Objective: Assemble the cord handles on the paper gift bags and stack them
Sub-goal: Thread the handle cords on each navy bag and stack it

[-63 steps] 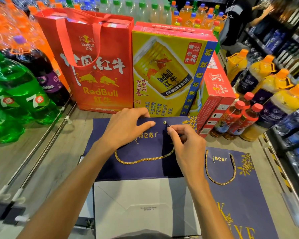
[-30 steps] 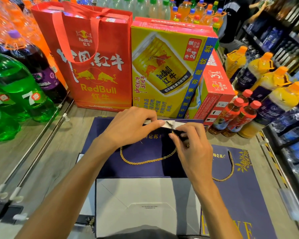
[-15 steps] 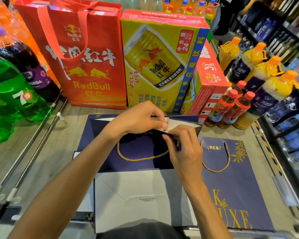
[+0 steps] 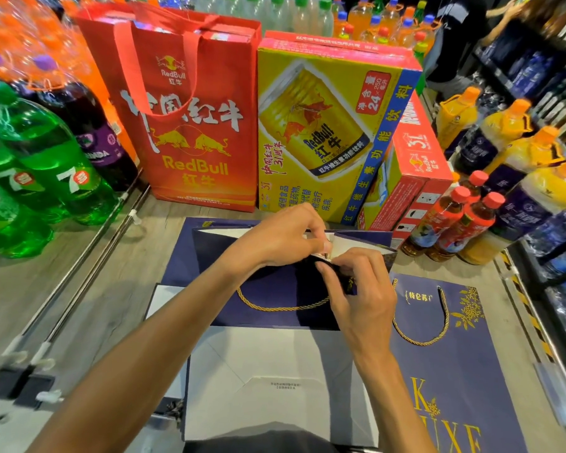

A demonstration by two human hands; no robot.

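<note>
A navy gift bag [image 4: 275, 318] is laid flat on the wooden surface [image 4: 89, 305], its mouth lifted open so that the white inside is seen. Its front rim is pinched by the left hand [image 4: 285, 238] from above and by the right hand [image 4: 360, 289] close beside it. A gold cord handle [image 4: 285, 308] is looped across the front panel. A second navy bag [image 4: 455, 371], cord fitted, is laid just to the right. A red carrier bag [image 4: 190, 142] and a yellow carton [image 4: 321, 135] are stood behind.

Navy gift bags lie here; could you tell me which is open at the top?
The middle bag, held by the left hand and right hand: its mouth gapes, showing white lining. The right-side bag lies flat, closed.
</note>
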